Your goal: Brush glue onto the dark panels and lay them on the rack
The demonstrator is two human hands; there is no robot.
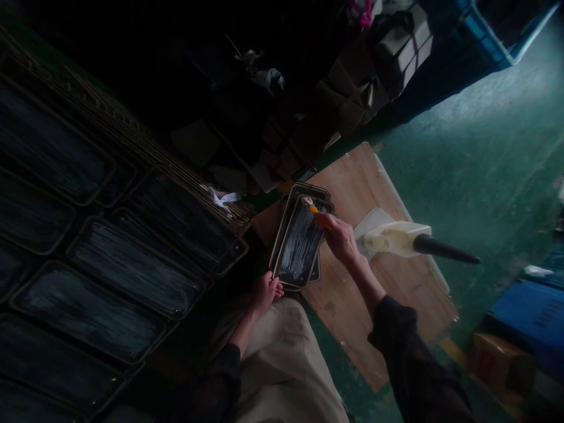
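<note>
Streaked tray: we have a dark, rectangular tray with rounded corners and a thin, paler rim (302, 244) in front of us, on top of a small pile; its long axis slants from the lower left, near our knees, to the upper right.
Brush: our small brush with a yellow handle and pale bristles (313, 209) points its bristles up and left, at the tray's far end, its handle running down and right.
Right hand: our right hand (339, 238) is closed around the brush handle.
Left hand: our left hand (267, 291), fingers curled, is at the tray's near left corner; we cannot tell whether it grips the rim.
Streaks: whitish and brushy, they run mostly lengthwise over the dark surface.
Pile: we see more dark trays (304, 186) underneath, slightly out of line.
Board: the pile overlaps a light-brown wooden board with visible grain (352, 182).
Container: a cream-coloured container with a dark, tapering handle (394, 238) is on the board, right of our right hand.
Rows: to our left, similar dark trays (136, 267) overlap, several streaked.
Room: around us lie a smooth green floor (462, 135), a blue plastic crate (445, 76) and deep shadow.
</note>
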